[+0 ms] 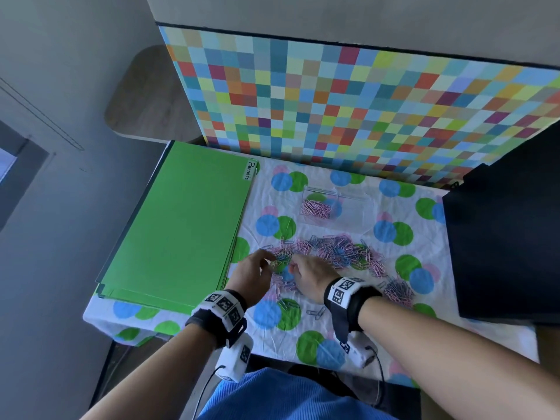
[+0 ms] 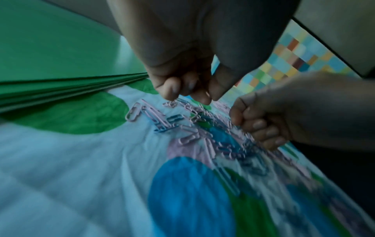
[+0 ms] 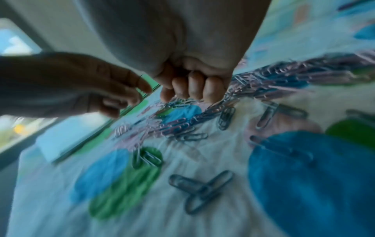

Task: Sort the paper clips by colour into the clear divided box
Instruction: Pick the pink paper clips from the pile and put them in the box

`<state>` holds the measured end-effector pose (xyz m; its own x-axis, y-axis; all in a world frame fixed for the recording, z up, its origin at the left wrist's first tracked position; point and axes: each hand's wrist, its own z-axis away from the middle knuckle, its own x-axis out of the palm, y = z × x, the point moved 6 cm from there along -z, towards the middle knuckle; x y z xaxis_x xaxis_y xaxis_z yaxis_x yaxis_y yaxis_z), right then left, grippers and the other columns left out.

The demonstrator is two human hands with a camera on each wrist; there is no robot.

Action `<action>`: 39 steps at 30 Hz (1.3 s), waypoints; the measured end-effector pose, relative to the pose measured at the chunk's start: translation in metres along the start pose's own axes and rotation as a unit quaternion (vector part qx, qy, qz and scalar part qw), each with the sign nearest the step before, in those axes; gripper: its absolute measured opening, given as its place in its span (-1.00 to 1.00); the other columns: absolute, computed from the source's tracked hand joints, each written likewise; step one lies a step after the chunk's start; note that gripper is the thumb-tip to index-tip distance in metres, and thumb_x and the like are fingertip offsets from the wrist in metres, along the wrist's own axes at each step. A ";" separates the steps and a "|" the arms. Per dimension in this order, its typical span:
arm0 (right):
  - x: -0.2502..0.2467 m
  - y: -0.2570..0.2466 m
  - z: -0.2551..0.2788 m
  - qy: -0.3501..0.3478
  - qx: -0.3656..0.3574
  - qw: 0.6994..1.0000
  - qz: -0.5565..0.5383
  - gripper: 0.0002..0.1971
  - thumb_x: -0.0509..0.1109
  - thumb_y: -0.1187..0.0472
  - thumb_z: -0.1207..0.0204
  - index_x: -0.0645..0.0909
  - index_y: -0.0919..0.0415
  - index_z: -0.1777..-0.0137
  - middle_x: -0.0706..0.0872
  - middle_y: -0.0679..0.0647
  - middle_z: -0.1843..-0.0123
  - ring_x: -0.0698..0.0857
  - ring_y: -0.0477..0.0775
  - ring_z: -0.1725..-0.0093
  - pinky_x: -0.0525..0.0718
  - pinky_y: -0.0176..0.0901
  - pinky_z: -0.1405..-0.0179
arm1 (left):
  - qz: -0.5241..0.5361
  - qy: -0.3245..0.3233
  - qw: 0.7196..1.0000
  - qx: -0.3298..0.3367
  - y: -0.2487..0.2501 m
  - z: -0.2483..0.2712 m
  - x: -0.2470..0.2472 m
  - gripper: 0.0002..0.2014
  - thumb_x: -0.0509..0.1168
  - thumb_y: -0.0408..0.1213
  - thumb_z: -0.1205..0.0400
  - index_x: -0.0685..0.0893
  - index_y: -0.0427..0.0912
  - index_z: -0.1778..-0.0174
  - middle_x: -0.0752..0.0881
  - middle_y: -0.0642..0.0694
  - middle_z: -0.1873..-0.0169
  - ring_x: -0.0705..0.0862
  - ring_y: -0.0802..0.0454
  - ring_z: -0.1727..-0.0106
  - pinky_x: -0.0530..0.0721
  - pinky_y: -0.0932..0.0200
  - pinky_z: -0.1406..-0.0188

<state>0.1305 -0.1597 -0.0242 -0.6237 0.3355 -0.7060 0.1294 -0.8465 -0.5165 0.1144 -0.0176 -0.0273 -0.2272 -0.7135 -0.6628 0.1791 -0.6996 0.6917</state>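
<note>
A heap of pink and blue paper clips (image 1: 336,253) lies spread across the dotted cloth. Behind it stands the clear divided box (image 1: 360,207), with pink clips (image 1: 316,209) in its left compartment. Both hands work at the heap's left end. My left hand (image 1: 271,263) (image 2: 202,97) pinches its thumb and fingertips together just over the clips, seemingly on a pale pink one. My right hand (image 1: 292,268) (image 3: 182,94) is curled into a fist, thumb and forefinger down in the clips. What lies inside the fist is hidden.
A stack of green folders (image 1: 181,231) labelled Permits lies at the left. A black object (image 1: 503,237) borders the right side. A chequered board (image 1: 348,110) stands at the back. Loose blue clips (image 1: 315,313) (image 3: 201,189) and a small heap (image 1: 398,291) lie nearer me.
</note>
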 end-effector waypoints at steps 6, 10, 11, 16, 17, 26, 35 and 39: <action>0.011 -0.001 0.003 -0.025 -0.052 0.987 0.149 -0.87 0.23 0.31 -0.59 0.46 0.04 0.03 0.59 0.01 0.08 0.59 0.04 0.25 0.44 -0.18 0.38 | 0.473 -0.022 0.850 -0.229 -0.025 0.004 -0.004 -0.77 0.04 -0.49 -0.65 0.57 -0.32 0.23 0.53 -0.16 0.40 0.48 -0.02 0.42 0.47 0.11 0.41; 0.011 -0.002 0.004 -0.022 -0.045 0.985 0.167 -0.87 0.25 0.37 -0.56 0.47 0.12 0.13 0.61 0.05 0.12 0.62 0.09 0.21 0.55 -0.10 0.33 | 0.411 -0.067 0.885 -0.208 -0.024 0.004 -0.002 -0.79 0.11 -0.44 -0.64 0.56 -0.29 0.30 0.56 -0.15 0.42 0.49 -0.03 0.42 0.47 0.12 0.41; 0.011 -0.002 0.004 -0.025 -0.040 0.985 0.163 -0.86 0.24 0.38 -0.56 0.45 0.12 0.14 0.61 0.05 0.12 0.62 0.09 0.20 0.60 -0.07 0.29 | 0.320 -0.084 0.927 -0.177 -0.023 0.003 -0.001 -0.79 0.15 -0.41 -0.64 0.59 -0.27 0.29 0.58 -0.10 0.42 0.50 0.00 0.41 0.49 0.19 0.42; 0.010 0.001 0.008 -0.039 -0.024 0.993 0.111 -0.91 0.22 0.28 -0.58 0.43 0.09 0.11 0.56 0.01 0.10 0.58 0.04 0.17 0.55 -0.08 0.21 | -0.127 -0.069 0.989 0.011 -0.010 0.008 0.007 -0.91 0.30 -0.24 -0.56 0.70 -0.08 0.10 0.69 0.03 0.16 0.65 0.10 0.16 0.69 0.21 0.12; 0.010 0.001 0.009 -0.037 -0.024 0.994 0.102 -0.92 0.24 0.27 -0.58 0.42 0.08 0.11 0.56 0.01 0.09 0.58 0.04 0.16 0.54 -0.09 0.20 | -0.152 -0.065 0.986 0.022 -0.011 0.011 0.010 -0.91 0.31 -0.21 -0.57 0.68 -0.06 0.06 0.68 0.02 0.09 0.64 0.10 0.13 0.70 0.18 0.07; -0.001 0.003 0.019 -0.004 -0.025 0.998 0.054 -0.92 0.15 0.14 -0.62 0.42 0.09 0.08 0.55 0.01 0.06 0.57 0.06 0.13 0.55 -0.06 0.15 | -0.225 -0.048 0.973 0.024 -0.011 0.017 0.018 -0.86 0.22 -0.15 -0.68 0.65 -0.08 0.00 0.62 0.03 0.03 0.64 0.12 0.18 0.73 0.19 0.16; -0.007 0.009 0.032 0.008 -0.017 0.999 0.040 -0.92 0.14 0.19 -0.62 0.43 0.13 0.07 0.54 0.01 0.06 0.54 0.06 0.12 0.51 -0.09 0.16 | -0.271 -0.041 0.961 0.030 -0.006 0.023 0.019 -0.85 0.19 -0.18 -0.69 0.61 -0.11 -0.08 0.62 0.02 -0.01 0.64 0.11 0.12 0.70 0.23 0.18; -0.007 0.011 0.036 0.016 -0.014 0.999 0.038 -0.91 0.14 0.17 -0.62 0.45 0.14 0.04 0.55 0.01 0.05 0.55 0.07 0.11 0.53 -0.08 0.15 | -0.304 -0.061 0.950 0.039 -0.001 0.024 0.021 -0.86 0.14 -0.28 -0.70 0.55 -0.16 -0.10 0.61 -0.03 -0.01 0.62 0.07 0.12 0.69 0.22 0.19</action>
<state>0.1089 -0.1862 -0.0076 -0.5869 0.2830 -0.7586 0.1972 -0.8587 -0.4730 0.0860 -0.0311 -0.0353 -0.3763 -0.1647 -0.9118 -0.0917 -0.9726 0.2135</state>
